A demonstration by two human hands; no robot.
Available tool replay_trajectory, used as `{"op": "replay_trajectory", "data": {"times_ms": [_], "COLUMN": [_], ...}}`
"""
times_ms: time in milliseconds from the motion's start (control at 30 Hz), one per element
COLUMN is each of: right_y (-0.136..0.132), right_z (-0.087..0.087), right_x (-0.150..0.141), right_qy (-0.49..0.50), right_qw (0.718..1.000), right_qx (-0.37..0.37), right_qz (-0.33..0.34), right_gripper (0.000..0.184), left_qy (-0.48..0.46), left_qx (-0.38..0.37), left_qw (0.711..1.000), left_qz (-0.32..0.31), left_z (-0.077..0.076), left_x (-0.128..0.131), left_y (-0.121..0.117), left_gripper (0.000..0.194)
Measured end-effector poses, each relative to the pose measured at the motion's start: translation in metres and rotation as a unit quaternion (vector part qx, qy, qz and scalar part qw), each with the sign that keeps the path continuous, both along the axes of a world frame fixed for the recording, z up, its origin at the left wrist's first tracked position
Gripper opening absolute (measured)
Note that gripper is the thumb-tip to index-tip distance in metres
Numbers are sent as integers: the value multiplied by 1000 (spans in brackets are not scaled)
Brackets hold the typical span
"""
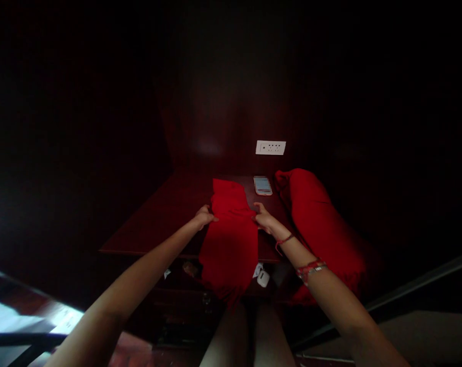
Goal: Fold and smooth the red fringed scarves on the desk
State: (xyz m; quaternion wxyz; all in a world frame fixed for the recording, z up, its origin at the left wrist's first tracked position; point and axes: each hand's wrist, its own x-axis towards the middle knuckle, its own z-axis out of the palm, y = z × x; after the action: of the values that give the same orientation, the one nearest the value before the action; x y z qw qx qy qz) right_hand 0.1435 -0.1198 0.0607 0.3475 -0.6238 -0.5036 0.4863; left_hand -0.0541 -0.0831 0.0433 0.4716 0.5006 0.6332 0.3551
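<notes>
A red cloth (233,239) with a fringed lower end lies on the dark wooden desk top (154,219) and hangs over its front edge. My left hand (205,217) pinches the cloth's left side, thumb on top. On the opposite side my right hand (263,218) grips the right edge between thumb and fingers. Between the two hands the fabric is slightly wrinkled, and its far end lies flat on the desk. The undersides of both hands' grips are hidden.
A phone (262,185) lies behind my right hand, below a white wall socket (271,148). A large bundle of red fabric (318,219) is at the right. Under the desk top, a small white case (263,278) sits on an open shelf.
</notes>
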Motion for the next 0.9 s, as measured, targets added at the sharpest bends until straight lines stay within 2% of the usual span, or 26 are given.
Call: {"op": "replay_trajectory", "data": {"times_ms": [67,133,267,333,400,500,567,633,733,800,900], "right_y": [16,21,0,-14,-20,-11,5,24,51,64,75], "right_z": [0,-1,-6,-7,-8,-7,-5,-2,2,3,-5], "right_x": [-5,-4,14,24,31,31,25,15,-6,-22,-43], "right_qy": [-21,-28,-6,27,34,-76,-185,-265,-328,-363,-405], "right_qw": [999,999,997,993,992,990,974,952,925,902,860], "right_qx": [-9,-12,-22,-26,-22,14,62,116,182,230,286], "right_qz": [-29,-22,76,110,120,118,114,101,53,44,122], "right_gripper": [63,63,71,74,77,82,79,69,53,50,50], "left_qy": [28,35,39,41,49,68,49,15,-26,-57,-97], "left_qx": [-23,-64,-152,-169,-171,-121,-79,-57,-43,-26,9], "left_qw": [999,996,976,970,971,988,996,998,998,998,995], "left_qz": [-6,-44,-153,-170,-161,-74,-6,27,24,11,7], "left_z": [9,16,23,21,18,13,10,9,6,3,-5], "left_x": [6,6,-12,-21,-24,-20,-16,-16,-17,-16,-11], "left_y": [11,14,0,-6,-5,13,31,49,68,76,83], "left_gripper": [62,64,97,108,107,90,68,45,26,17,15]}}
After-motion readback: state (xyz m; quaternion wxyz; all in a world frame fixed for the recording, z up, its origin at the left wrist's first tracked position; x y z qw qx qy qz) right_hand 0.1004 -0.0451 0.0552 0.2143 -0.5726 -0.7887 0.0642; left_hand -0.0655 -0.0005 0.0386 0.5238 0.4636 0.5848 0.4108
